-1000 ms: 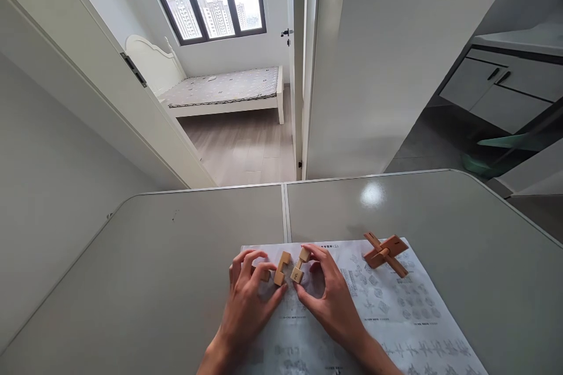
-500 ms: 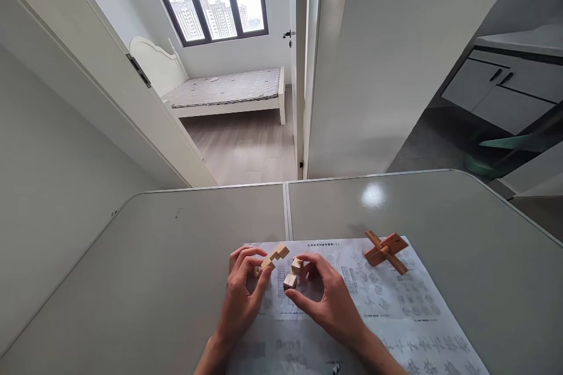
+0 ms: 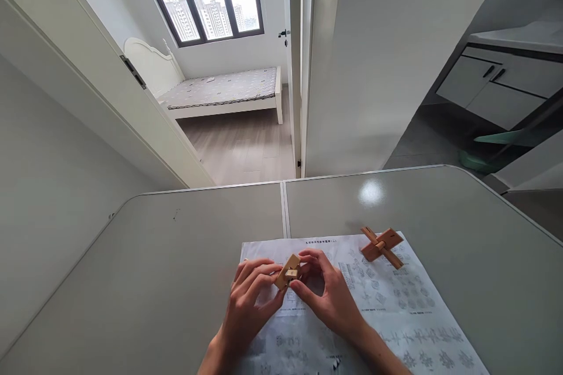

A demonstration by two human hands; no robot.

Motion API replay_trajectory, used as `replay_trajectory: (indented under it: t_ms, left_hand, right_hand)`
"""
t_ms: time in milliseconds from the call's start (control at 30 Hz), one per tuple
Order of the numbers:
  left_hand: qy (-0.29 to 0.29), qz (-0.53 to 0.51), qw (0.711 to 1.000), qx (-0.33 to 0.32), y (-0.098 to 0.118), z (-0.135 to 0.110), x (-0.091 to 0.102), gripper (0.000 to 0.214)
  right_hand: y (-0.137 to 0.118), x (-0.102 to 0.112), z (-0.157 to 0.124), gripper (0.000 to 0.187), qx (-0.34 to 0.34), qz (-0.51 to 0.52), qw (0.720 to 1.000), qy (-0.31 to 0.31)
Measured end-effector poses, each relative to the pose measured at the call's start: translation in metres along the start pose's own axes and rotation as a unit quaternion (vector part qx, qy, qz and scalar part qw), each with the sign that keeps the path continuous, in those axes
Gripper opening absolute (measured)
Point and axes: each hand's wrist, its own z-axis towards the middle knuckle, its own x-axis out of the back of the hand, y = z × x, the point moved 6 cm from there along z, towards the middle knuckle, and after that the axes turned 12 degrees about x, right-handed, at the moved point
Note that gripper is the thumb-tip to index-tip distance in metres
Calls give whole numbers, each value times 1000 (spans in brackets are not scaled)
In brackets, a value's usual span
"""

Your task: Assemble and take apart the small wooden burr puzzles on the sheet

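Observation:
Pale wooden puzzle pieces (image 3: 289,272) meet between my two hands above a printed sheet. My left hand (image 3: 253,290) grips a notched light-wood piece from the left, fingertips and thumb closed on it. From the right, my right hand (image 3: 325,290) pinches another light-wood piece against it. The pieces touch; how far they interlock is hidden by my fingers. To the right, a reddish-brown wooden puzzle (image 3: 382,246), made of crossed bars and flat plates, rests on the sheet, apart from both hands.
The paper sheet (image 3: 413,316), printed with small diagrams, lies on the grey table (image 3: 132,281). A seam strip (image 3: 285,211) runs to the table's far edge. Beyond stand a doorway, a bed (image 3: 224,91) and, at right, a white cabinet (image 3: 497,82).
My hands have come together, bringing the two separate light-wood pieces into contact. The left hand moved right and its piece turned. The view has shifted slightly.

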Motion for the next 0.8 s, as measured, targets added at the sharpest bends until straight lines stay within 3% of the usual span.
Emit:
replay_trajectory:
  t_ms: [400,533,667,800]
  left_hand:
    - [13,25,999,-28,18,2,-2,25]
    - [16,-43,997,64,19,-4,-9,25]
    - [-37,-134,971,193,11,-8,-18,13]
    - [-41,-140,965,218,6,-6,-16,11]
  right_hand:
    - [5,0,-3,41,-4,23,1000,-13]
    - [8,2,-3,37,8,-1,1000,-4]
    - [10,5,-1,31,2,7,1000,13]
    - [8,7,1,28,13,6,1000,14]
